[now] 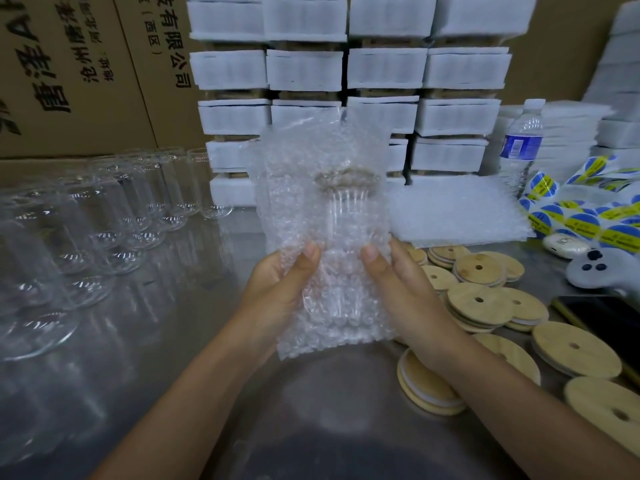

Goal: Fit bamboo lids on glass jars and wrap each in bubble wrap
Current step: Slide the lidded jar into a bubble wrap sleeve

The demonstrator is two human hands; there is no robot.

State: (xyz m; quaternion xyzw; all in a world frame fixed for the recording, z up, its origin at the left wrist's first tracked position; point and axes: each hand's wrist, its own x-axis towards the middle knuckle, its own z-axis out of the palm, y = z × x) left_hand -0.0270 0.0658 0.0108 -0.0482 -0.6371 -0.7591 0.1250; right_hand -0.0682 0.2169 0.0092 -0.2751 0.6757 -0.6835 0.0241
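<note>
A bubble wrap bag (301, 209) is held upright above the metal table (194, 341). Inside it stands a glass jar (346, 237) with a bamboo lid (346, 180) on top, seen dimly through the wrap. My left hand (277, 292) grips the bag's lower left, thumb on the front. My right hand (401, 289) grips the lower right side, thumb pressed against the jar. Bare glass jars (104, 216) stand in rows at the left. Loose bamboo lids (485, 306) with a centre hole lie scattered at the right.
Wrapped packs in white foam (381, 71) are stacked at the back. A pile of bubble wrap bags (457, 209) lies behind the lids. A water bottle (521, 147), sticker rolls (588, 216), a phone (602, 317) and a white controller (595, 271) sit at the right. Cardboard boxes (86, 64) stand at the left rear.
</note>
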